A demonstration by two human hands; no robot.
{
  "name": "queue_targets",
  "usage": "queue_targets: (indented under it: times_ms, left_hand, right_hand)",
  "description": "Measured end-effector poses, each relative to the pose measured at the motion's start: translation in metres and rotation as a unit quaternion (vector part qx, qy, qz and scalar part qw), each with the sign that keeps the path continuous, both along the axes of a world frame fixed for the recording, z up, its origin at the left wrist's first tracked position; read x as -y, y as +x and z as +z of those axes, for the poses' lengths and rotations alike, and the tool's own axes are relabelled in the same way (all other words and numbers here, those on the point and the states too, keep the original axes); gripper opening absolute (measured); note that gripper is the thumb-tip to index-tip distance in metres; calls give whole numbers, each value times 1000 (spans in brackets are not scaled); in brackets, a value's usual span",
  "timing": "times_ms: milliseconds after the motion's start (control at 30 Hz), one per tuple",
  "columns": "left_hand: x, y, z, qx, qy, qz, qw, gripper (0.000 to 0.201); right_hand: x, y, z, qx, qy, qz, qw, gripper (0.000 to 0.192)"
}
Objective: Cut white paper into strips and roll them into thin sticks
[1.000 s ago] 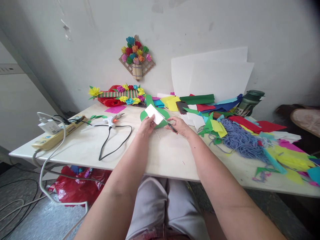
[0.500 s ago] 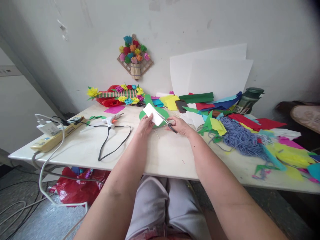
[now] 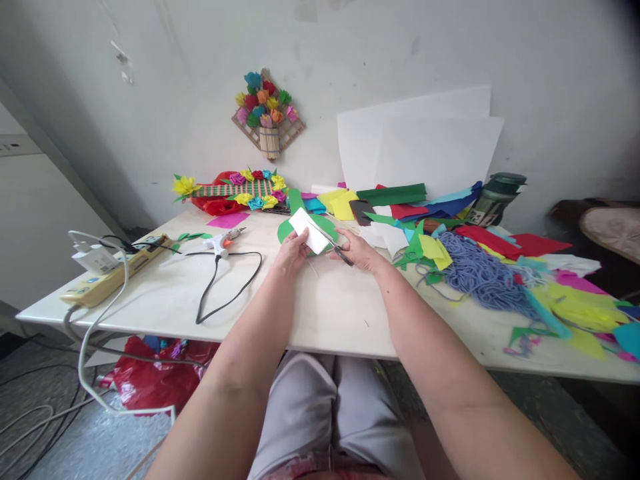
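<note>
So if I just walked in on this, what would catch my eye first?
Probably the two bare hands at the table's middle: the left hand holds a white paper piece over a green sheet, while the right hand works small scissors into it. Next, the bright heap of coloured paper scraps and blue yarn on the right, and the paper-flower bouquet hung on the wall.

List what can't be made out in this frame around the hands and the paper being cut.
Head view only:
- Scissors: handles hidden inside the right hand; blades too small to tell open or closed.
- White paper piece: lower edge covered by the left hand.
- Green paper shape: mostly hidden behind the white piece.
</note>
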State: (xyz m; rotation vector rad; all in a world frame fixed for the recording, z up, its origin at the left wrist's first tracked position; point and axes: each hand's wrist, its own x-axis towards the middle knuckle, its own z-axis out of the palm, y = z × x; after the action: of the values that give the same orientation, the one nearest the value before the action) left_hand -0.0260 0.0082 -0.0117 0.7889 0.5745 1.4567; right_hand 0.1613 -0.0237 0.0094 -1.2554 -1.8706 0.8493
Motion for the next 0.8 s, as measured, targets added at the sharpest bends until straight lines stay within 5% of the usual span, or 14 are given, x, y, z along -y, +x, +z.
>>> queue_targets:
  times_ms: [800]
  left_hand:
    - [-3,-1,-1,15,-19,8,1000,22]
  right_hand:
    - [0,-6,3,-31,-10,14,999,87]
